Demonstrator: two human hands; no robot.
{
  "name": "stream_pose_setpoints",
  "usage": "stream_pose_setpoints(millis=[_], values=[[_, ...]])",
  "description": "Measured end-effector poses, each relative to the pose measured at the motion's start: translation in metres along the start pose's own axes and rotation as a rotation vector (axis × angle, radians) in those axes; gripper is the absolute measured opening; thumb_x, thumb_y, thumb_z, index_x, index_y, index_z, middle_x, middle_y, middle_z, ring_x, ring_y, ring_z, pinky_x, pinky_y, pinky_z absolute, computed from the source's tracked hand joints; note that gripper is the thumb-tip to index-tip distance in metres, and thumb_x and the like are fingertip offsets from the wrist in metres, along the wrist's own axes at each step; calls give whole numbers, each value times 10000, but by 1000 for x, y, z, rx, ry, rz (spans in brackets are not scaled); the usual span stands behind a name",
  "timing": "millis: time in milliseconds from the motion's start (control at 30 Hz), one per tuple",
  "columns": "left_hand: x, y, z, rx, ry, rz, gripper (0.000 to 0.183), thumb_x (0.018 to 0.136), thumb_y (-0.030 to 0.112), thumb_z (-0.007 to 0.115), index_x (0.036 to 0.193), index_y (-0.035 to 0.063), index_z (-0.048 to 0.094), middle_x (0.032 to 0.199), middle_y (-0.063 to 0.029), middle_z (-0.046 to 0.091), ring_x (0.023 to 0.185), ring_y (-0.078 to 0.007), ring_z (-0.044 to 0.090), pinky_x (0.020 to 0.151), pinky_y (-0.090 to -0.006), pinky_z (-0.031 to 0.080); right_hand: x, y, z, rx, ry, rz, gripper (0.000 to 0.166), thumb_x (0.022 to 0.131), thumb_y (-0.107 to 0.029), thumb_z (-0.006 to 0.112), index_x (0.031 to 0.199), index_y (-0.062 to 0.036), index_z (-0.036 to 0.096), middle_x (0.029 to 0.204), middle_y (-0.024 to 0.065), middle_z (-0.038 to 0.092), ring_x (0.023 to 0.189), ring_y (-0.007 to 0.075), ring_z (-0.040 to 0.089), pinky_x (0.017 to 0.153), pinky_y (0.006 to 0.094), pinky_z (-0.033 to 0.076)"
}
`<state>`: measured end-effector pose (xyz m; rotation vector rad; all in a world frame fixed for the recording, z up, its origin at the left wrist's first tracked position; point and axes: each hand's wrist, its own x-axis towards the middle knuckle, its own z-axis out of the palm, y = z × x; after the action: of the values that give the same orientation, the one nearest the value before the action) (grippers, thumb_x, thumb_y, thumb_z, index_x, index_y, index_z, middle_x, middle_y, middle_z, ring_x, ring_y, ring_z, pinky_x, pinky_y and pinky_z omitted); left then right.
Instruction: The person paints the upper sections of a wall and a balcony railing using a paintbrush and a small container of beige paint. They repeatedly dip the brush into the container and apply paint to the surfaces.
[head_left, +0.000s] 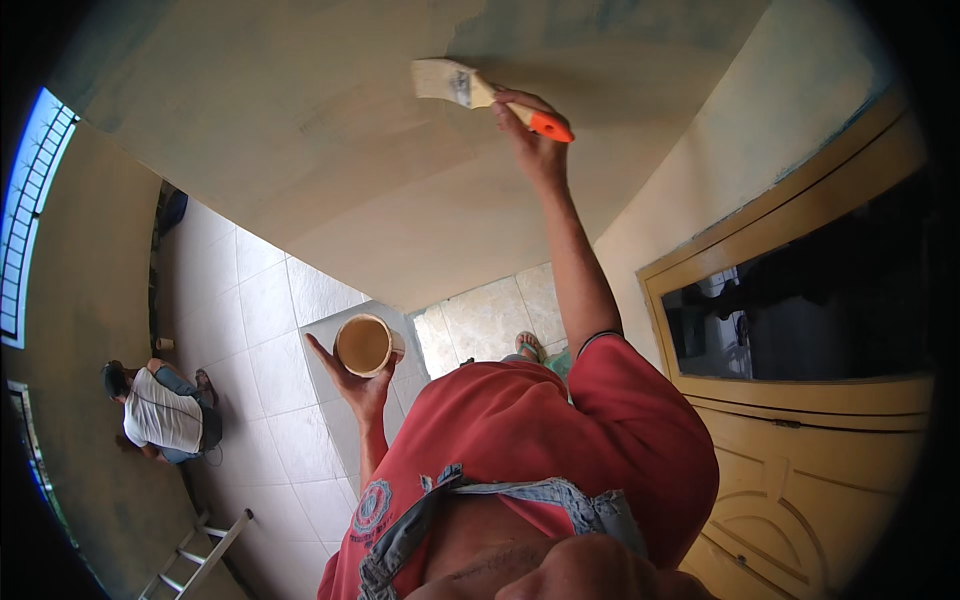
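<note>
My right hand grips a wide flat paintbrush by its wooden handle, which has an orange end. The pale bristles lie against or very close to the wall; the picture does not settle contact. Fresh-looking tan paint covers much of this wall, with darker blue-green patches showing along its top. Lower down on the left, my left hand holds a round tub of tan paint, thumb and fingers spread around its side and base. The tub's open mouth faces up toward me.
A yellow door with a dark glass pane stands at the right. Far left, a person in a white shirt crouches by another wall. An aluminium ladder leans nearby. Pale tiles cover the floor.
</note>
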<state>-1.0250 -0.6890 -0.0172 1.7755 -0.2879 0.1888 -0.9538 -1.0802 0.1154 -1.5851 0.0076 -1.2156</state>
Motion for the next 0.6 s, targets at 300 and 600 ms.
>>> stream_pose_setpoints(millis=[300,600], values=[[24,0,55,34,-89,99,1420,646,226,952,1591,59,-94,1242,-198,623,1138,-299,643,972,-429,541,-16,-36,-101,24,60,50,205,966,-102,658,1117,36,661,1122,132,689,905,147,647,691,273,528],[56,26,111,32,-236,222,1407,671,246,930,1586,85,-127,1291,-218,623,1178,-335,642,1025,-448,515,-8,-75,-54,92,-926,246,176,876,-103,766,1013,3,732,883,70,739,728,137,659,670,260,546]])
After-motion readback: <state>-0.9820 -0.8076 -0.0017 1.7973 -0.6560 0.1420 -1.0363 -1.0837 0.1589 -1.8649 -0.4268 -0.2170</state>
